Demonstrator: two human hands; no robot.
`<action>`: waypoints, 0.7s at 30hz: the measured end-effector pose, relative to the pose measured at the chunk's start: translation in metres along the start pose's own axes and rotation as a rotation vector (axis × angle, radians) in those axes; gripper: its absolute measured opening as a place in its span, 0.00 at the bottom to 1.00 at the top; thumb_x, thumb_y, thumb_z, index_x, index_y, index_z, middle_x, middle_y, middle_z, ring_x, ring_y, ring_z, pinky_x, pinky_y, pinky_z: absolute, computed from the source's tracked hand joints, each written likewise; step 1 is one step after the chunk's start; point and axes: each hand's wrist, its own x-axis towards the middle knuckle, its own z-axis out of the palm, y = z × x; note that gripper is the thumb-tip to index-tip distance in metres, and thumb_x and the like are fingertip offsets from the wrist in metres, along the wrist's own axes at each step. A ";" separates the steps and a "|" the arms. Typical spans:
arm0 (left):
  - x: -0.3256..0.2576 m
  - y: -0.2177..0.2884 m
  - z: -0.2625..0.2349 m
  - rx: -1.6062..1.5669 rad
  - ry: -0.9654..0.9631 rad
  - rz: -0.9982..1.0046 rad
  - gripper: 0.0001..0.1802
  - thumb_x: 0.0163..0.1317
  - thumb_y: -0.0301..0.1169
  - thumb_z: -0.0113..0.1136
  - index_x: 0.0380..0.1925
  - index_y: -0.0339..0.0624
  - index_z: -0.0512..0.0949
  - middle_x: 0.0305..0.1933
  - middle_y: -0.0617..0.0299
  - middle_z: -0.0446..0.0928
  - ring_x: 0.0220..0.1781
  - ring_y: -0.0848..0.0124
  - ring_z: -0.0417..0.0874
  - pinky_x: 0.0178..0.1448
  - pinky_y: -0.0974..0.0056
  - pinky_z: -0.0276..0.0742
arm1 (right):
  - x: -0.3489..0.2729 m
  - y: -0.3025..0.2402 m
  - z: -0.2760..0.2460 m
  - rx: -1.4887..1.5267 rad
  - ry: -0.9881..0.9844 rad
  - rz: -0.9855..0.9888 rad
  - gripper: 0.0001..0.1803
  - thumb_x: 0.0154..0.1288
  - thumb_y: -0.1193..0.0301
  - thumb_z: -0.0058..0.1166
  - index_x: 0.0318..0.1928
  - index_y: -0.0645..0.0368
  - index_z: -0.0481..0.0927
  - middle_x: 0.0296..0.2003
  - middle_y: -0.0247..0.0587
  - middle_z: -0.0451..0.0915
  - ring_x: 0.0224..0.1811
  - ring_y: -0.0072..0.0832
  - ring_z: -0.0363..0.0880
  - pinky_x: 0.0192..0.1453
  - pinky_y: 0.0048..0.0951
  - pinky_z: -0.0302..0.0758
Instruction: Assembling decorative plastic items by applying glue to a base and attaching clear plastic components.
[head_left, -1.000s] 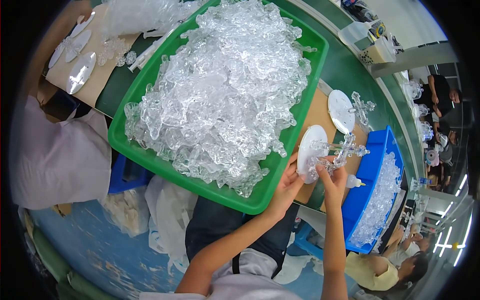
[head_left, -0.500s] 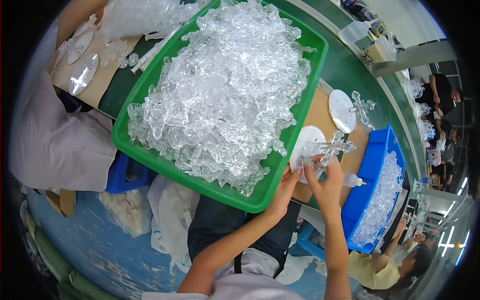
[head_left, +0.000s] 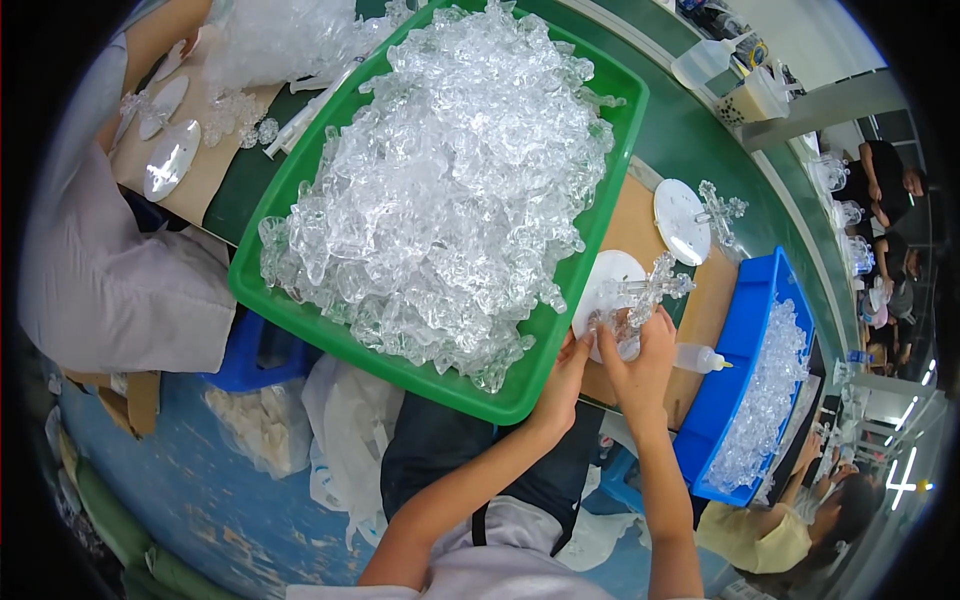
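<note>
My left hand is closed at the near edge of a round white disc, its fingertips gripping around the rim. A clear plastic stem with a branching, cross-like ornament stands out from this disc. My right hand is curled with thumb and fingers closed on a clear plastic piece low on the disc, partly hidden by the fingers. Just beyond lies a second white disc with a similar clear ornament. A squeeze bottle with a yellowish tip lies right of my right hand.
A large green tray heaped with clear plastic pieces fills the middle. To the right stands a blue bin of smaller clear pieces. At left, a neighbouring person's sleeve is beside more white discs. Other people sit further right.
The view has shifted slightly. The disc with its ornament has moved a little left and tilted, and my right hand has shifted slightly left with it. Both hands stay at the disc.
</note>
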 end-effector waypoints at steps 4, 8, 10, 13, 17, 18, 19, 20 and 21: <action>-0.003 0.006 0.002 -0.016 -0.010 -0.029 0.18 0.63 0.21 0.52 0.53 0.33 0.65 0.52 0.54 0.75 0.54 0.71 0.74 0.60 0.67 0.67 | -0.001 0.020 -0.005 0.152 -0.080 0.115 0.15 0.52 0.68 0.63 0.37 0.63 0.76 0.33 0.41 0.78 0.43 0.37 0.75 0.53 0.35 0.67; 0.002 0.005 -0.002 -0.029 -0.044 -0.002 0.20 0.63 0.22 0.52 0.55 0.33 0.65 0.53 0.53 0.74 0.55 0.71 0.74 0.61 0.66 0.67 | 0.003 0.025 -0.012 0.463 -0.112 0.382 0.16 0.53 0.66 0.63 0.37 0.62 0.75 0.32 0.41 0.77 0.40 0.36 0.75 0.55 0.37 0.65; 0.001 0.005 -0.002 -0.029 -0.066 -0.042 0.21 0.63 0.22 0.52 0.56 0.33 0.64 0.54 0.53 0.74 0.56 0.71 0.73 0.61 0.66 0.66 | 0.005 0.028 -0.014 0.701 -0.153 0.561 0.15 0.55 0.67 0.62 0.39 0.63 0.76 0.34 0.40 0.78 0.43 0.31 0.75 0.49 0.27 0.68; 0.000 0.006 -0.002 -0.015 -0.070 -0.038 0.21 0.63 0.21 0.51 0.57 0.33 0.64 0.55 0.53 0.73 0.58 0.70 0.72 0.63 0.66 0.65 | 0.007 0.026 -0.015 0.637 -0.203 0.512 0.16 0.54 0.65 0.63 0.38 0.62 0.77 0.35 0.37 0.79 0.42 0.33 0.75 0.55 0.32 0.67; -0.001 0.009 -0.002 -0.012 -0.053 -0.070 0.21 0.63 0.21 0.50 0.57 0.33 0.64 0.56 0.53 0.72 0.59 0.70 0.71 0.63 0.65 0.64 | 0.009 0.003 -0.018 0.043 -0.160 0.164 0.16 0.54 0.63 0.63 0.36 0.60 0.77 0.33 0.37 0.78 0.39 0.34 0.77 0.65 0.44 0.55; -0.002 0.009 -0.003 -0.032 -0.056 -0.077 0.22 0.63 0.21 0.50 0.57 0.33 0.64 0.57 0.53 0.72 0.59 0.69 0.71 0.63 0.65 0.64 | 0.010 -0.002 -0.018 -0.003 -0.155 0.129 0.16 0.54 0.62 0.63 0.35 0.60 0.77 0.32 0.38 0.78 0.38 0.36 0.77 0.67 0.48 0.51; -0.003 0.009 -0.004 -0.052 -0.058 -0.085 0.22 0.63 0.21 0.50 0.57 0.33 0.64 0.57 0.53 0.72 0.60 0.69 0.71 0.64 0.65 0.64 | 0.010 -0.005 -0.017 -0.003 -0.157 0.130 0.16 0.54 0.62 0.63 0.35 0.60 0.77 0.32 0.38 0.78 0.38 0.36 0.77 0.67 0.48 0.51; -0.003 0.008 -0.004 -0.051 -0.057 -0.087 0.22 0.63 0.21 0.50 0.57 0.33 0.64 0.57 0.53 0.72 0.60 0.69 0.71 0.64 0.65 0.64 | 0.011 -0.008 -0.016 -0.047 -0.133 0.099 0.15 0.54 0.62 0.62 0.33 0.60 0.76 0.29 0.40 0.76 0.36 0.37 0.76 0.66 0.51 0.51; -0.002 0.008 -0.005 -0.048 -0.056 -0.092 0.22 0.63 0.21 0.50 0.57 0.33 0.64 0.57 0.53 0.72 0.60 0.69 0.71 0.64 0.65 0.64 | 0.011 -0.009 -0.015 -0.092 -0.108 0.067 0.16 0.54 0.61 0.61 0.31 0.60 0.74 0.26 0.43 0.74 0.35 0.38 0.74 0.65 0.53 0.50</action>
